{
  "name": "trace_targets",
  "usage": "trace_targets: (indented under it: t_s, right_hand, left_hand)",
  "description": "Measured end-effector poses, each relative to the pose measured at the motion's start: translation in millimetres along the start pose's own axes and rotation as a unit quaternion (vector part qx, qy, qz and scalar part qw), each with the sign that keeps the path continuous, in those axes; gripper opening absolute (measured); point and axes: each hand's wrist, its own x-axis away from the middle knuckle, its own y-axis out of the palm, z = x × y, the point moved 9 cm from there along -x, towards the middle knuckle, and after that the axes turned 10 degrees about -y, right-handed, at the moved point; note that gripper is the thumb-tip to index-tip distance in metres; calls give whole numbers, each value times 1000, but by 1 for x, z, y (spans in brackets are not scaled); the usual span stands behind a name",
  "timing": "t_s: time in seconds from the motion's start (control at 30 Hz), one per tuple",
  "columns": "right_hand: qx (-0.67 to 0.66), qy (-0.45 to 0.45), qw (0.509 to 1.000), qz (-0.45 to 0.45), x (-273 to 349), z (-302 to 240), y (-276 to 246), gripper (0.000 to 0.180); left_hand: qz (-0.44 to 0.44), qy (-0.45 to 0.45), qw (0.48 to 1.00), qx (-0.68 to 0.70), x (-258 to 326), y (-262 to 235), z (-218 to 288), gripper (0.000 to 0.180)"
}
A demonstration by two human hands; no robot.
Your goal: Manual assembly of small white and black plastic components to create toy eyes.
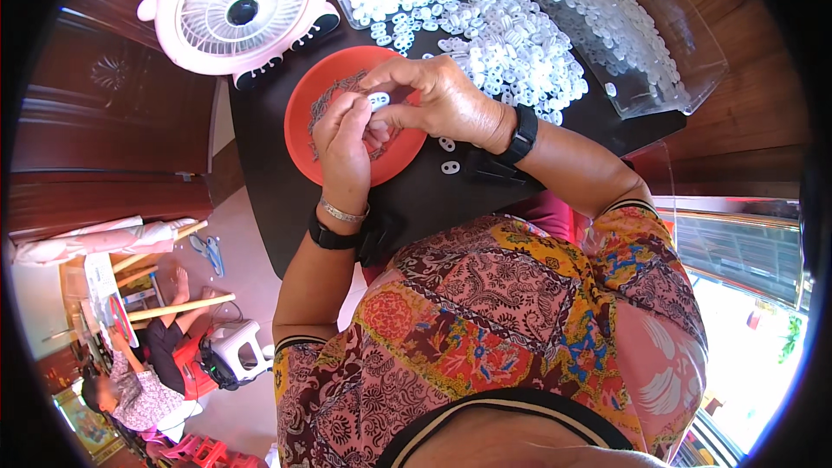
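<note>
On the black table [438, 195] we saw the red bowl [299, 126], and over it the left hand's [342, 143] grip pinched the white two-holed piece [379, 100], with the right hand [455, 100] crowding close (whether its grip was closed, we could not tell). A slack pinch, we judged, could have dropped the piece among the thin grey bits [325, 107] below.

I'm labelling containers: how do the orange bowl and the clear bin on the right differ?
The orange bowl is round; the clear bin is angular. The bowl is opaque, while the bin is see-through. The bowl contains thin grey pieces; the bin contains white pieces. Both are open-topped and hold many small parts.
</note>
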Motion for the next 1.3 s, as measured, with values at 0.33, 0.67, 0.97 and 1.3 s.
trace_targets:
  t_s: [0.33,0.67,0.97,1.3]
  right_hand:
    - [73,-25,997,-24,-4,-15,-9,28]
    - [295,-44,916,269,-21,-60,-168,24]
    - [619,-1,770,152,-10,-53,-221,23]
    - [336,96,899,-263,44,10,-54,30]
  left_hand:
    - [-6,28,1000,6,-1,-1,6,21]
    - [3,27,1000,7,1,-5,11,22]
    - [1,26,1000,15,-3,-7,11,23]
    - [9,19,1000,5,-7,-14,4,22]
